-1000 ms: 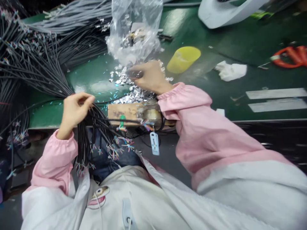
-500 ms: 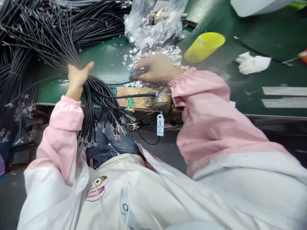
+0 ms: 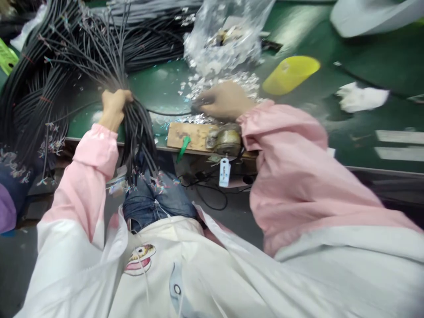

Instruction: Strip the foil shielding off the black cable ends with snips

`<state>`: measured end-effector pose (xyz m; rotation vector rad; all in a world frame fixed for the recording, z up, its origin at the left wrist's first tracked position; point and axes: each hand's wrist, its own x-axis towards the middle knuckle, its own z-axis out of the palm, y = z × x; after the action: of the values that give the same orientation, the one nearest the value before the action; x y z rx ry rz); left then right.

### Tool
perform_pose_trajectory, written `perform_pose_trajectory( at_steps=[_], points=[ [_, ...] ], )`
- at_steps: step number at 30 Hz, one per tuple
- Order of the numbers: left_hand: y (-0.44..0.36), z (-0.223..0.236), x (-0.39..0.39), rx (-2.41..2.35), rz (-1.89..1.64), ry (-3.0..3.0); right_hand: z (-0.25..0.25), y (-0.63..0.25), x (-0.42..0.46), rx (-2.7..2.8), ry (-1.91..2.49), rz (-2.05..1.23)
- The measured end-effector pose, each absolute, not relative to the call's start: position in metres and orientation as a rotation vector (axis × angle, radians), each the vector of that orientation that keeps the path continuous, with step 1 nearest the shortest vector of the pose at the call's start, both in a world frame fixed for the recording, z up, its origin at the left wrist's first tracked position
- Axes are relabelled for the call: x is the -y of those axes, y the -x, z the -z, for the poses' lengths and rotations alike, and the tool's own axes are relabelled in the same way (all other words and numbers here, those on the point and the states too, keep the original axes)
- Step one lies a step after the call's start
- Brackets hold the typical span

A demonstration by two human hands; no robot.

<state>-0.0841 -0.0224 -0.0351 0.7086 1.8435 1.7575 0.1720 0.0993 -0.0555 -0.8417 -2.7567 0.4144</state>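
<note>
My left hand (image 3: pixel 114 105) is wrapped round a bundle of black cables (image 3: pixel 141 134) at the bench edge. Their lower ends hang down over my lap and show fanned, coloured wires. Over a heap of silvery foil scraps (image 3: pixel 243 81), my right hand (image 3: pixel 228 99) is closed, palm down, its fingertips pointing left. Something dark is at those fingertips, too blurred to name. A single black cable (image 3: pixel 168 114) runs from the bundle towards them. Just below my right hand, a round metal device (image 3: pixel 228 140) sits on a wooden block (image 3: pixel 192 134) with a green strip.
Thick piles of black cables (image 3: pixel 155 46) cover the back left of the green bench (image 3: pixel 301 39). A clear plastic bag (image 3: pixel 228 42) stands behind the scraps. To its right lie a yellow cup (image 3: pixel 291 75) and a crumpled white tissue (image 3: pixel 362 97). A light-blue tag (image 3: pixel 224 172) hangs off the front edge.
My left thumb, stretched out before, has closed round the bundle, and the hanging cables are drawn closer together. The cable lying across the metal device is gone from there. The view has shifted slightly.
</note>
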Motion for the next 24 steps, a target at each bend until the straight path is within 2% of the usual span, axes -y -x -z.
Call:
perform_pose_trajectory(
  at_steps=[6,17,24],
  points=[
    [0.087,0.006,0.07,-1.733,-1.837,-0.667,0.053,-0.166,-0.1,2.761,0.952,-0.305],
    [0.1,0.033,0.09,-1.822,-1.752,-0.744,0.052,-0.169,-0.102,2.777,1.002,-0.315],
    [0.059,0.041,0.141,-1.871,-1.775,-0.875,0.049,-0.163,-0.095,2.819,0.929,-0.239]
  ],
)
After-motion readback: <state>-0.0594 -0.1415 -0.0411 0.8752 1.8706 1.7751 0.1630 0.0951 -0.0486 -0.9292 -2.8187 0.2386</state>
